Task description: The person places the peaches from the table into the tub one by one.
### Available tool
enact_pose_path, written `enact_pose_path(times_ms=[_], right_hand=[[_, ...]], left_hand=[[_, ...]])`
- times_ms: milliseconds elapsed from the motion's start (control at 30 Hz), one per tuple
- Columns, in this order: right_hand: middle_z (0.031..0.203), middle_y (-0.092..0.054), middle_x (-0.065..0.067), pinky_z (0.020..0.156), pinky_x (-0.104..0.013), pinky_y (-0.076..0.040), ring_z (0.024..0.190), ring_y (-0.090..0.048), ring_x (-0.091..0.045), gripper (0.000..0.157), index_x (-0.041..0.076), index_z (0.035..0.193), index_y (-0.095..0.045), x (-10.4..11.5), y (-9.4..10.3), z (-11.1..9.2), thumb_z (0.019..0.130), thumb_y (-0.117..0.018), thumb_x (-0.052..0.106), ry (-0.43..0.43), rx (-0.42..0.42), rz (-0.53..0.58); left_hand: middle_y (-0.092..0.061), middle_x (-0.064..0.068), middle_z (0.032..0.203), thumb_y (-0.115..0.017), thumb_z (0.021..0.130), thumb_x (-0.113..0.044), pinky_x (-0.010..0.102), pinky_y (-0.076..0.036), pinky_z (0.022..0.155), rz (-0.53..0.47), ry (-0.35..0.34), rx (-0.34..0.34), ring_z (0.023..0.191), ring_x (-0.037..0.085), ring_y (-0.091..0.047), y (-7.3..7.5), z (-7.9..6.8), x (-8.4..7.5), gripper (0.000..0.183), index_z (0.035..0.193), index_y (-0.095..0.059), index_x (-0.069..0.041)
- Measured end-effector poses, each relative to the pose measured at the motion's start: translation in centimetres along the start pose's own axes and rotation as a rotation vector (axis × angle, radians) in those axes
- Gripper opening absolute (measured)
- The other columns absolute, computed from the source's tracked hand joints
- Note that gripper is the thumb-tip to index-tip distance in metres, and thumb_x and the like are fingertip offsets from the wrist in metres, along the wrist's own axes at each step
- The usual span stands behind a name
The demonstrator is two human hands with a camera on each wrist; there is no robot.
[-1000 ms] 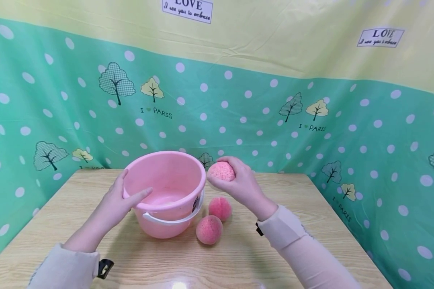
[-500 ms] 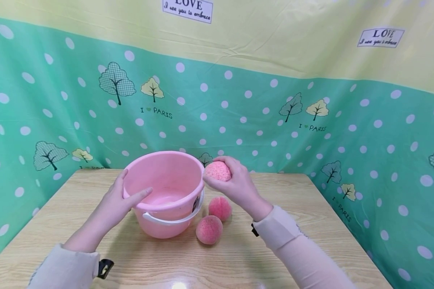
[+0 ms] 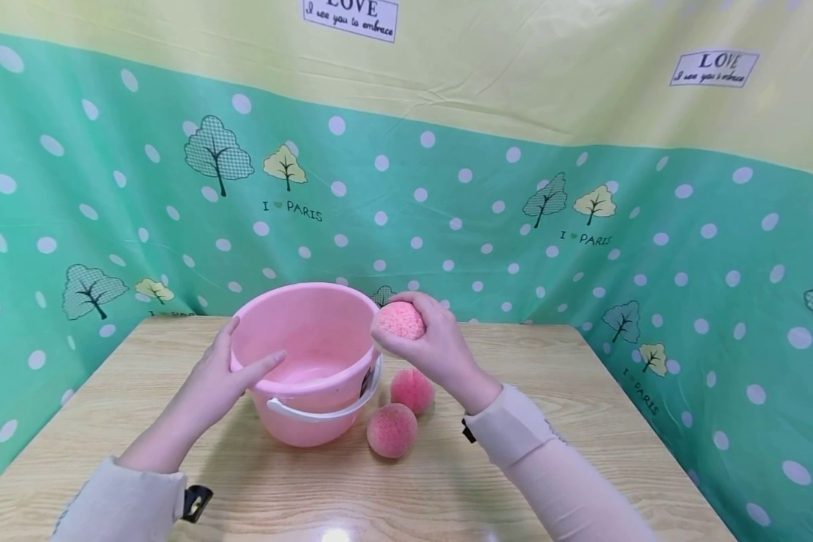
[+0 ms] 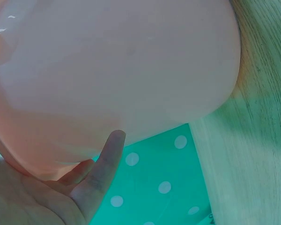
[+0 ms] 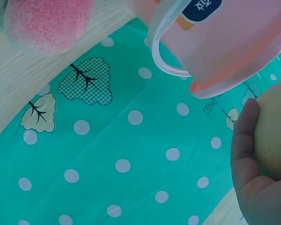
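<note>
My left hand (image 3: pixel 215 380) grips the rim of a pink bucket (image 3: pixel 312 320), thumb over the inside and fingers against the outer wall. In the left wrist view those fingers (image 4: pixel 105 164) lie along the bucket's side. My right hand (image 3: pixel 440 342) holds a pink speckled peach (image 3: pixel 400 321) in the air beside the bucket's right rim. The right wrist view shows this peach's pale yellow side (image 5: pixel 274 136). Two more peaches stand on the table right of the bucket, a deep pink one (image 3: pixel 412 390) behind and a duller one (image 3: pixel 391 430) in front.
A white handle (image 3: pixel 321 415) hangs down the bucket's front. The bucket stands on a light wooden table (image 3: pixel 528 421). A green and yellow printed curtain (image 3: pixel 447 226) closes off the back and sides.
My right hand has moved slowly left with the peach, bringing it up to the bucket's right rim. The left hand, the bucket and the two table peaches have stayed in place.
</note>
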State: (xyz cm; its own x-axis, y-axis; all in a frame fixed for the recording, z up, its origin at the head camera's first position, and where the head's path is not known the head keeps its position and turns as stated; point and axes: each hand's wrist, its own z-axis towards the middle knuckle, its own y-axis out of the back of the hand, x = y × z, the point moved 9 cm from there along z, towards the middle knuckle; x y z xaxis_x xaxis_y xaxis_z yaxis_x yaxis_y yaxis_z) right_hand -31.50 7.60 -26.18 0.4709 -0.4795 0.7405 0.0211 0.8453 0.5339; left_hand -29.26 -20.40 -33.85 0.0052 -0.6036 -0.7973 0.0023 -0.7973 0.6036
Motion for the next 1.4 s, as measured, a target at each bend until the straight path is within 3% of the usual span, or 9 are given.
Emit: enact_pose_path(times_ms=[633,1400], right_hand=[[0.113,-0.063,0.004,0.078,-0.033,-0.056,0.102,-0.057,-0.017,0.045,0.023,0.12,-0.063,0.5,-0.8,0.7,0.081,-0.079,0.04,-0.005,0.01,-0.013],[0.114,-0.063,0.007,0.076,-0.032,-0.058,0.1,-0.059,-0.016,0.052,0.019,0.124,-0.062,0.6,-2.1,1.1,0.08,-0.08,0.041,-0.01,0.04,0.022]], left_hand=[[-0.006,0.029,0.163,-0.058,0.089,-0.065,0.064,-0.043,0.104,-0.024,-0.006,0.0,0.139,0.053,-0.03,0.0,0.0,-0.2,0.114,0.157,0.015,-0.01],[-0.007,0.029,0.163,-0.058,0.089,-0.065,0.067,-0.04,0.105,-0.025,-0.009,-0.002,0.14,0.053,-0.029,0.1,0.1,0.1,0.115,0.158,0.015,-0.009]])
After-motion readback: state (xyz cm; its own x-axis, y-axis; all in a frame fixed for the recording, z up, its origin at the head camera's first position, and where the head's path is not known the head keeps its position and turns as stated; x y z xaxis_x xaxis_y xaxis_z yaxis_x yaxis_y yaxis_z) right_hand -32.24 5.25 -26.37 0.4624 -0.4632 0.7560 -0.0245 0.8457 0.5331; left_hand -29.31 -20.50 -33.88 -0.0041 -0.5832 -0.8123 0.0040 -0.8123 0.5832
